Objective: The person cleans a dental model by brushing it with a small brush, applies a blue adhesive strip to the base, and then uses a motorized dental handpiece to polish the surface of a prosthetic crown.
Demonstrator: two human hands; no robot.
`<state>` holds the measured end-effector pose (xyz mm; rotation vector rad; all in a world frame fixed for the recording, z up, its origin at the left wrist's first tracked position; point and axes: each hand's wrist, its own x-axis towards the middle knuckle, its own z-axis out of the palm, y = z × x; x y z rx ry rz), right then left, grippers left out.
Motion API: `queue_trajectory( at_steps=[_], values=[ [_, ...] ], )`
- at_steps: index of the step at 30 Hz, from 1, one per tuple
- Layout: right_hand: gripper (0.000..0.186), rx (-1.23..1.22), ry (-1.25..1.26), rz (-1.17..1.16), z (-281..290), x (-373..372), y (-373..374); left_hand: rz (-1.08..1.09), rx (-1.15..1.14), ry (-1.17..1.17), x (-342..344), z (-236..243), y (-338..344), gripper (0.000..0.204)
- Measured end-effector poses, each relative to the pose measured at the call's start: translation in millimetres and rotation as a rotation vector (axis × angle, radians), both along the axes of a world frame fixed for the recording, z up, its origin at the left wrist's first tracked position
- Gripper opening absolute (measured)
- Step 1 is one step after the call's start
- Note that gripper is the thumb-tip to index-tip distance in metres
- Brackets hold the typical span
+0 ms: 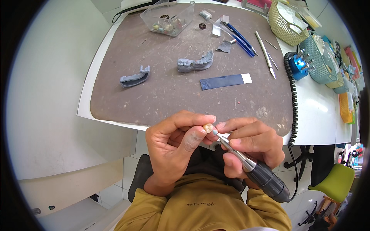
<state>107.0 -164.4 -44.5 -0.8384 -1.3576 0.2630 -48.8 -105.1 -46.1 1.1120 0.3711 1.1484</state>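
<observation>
**A:** What lies at the left?

**B:** A grey dental model piece (135,77) rests on the brown-topped surface (154,104), toward eleven o'clock from the left hand (169,142). That hand pinches a small tooth crown (208,128) between thumb and forefinger, at its two o'clock, in front of the wearer's body and just off the surface's near edge.

**A:** And where does everything hinge?

**B:** On a meeting of points, it seems. The crown lies at ten o'clock from the pale blue-grey tip (214,131) of a handpiece (266,179), very close; whether they touch cannot be told. The tool's long axis runs from between ten and eleven o'clock to between four and five. The left hand is nearer the crown, though a right fingertip sits just beside it.

**A:** How does the crown look?

**B:** Ivory, rounded, with a darker hollow in its visible face; its own long axis is unclear.

**A:** At far right?

**B:** The right hand (256,140), wrapped narrowly around the handpiece's metal neck.
</observation>
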Motion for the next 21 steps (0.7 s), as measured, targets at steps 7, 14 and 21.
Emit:
queue_trajectory(
  at_steps=[7,14,21],
  values=[
    [0.028,-0.015,-0.040,-0.008,3.8,-0.1,0.7,0.030,0.008,0.017,0.4,0.4,-1.7,0.017],
    [0.027,-0.005,-0.050,-0.006,4.5,1.0,0.0,0.018,-0.035,-0.033,1.0,-0.4,-3.1,0.016],
    [0.027,-0.032,-0.020,-0.010,3.9,-0.3,-2.2,0.029,0.007,-0.051,2.3,-2.9,-2.2,0.015]
  ],
)
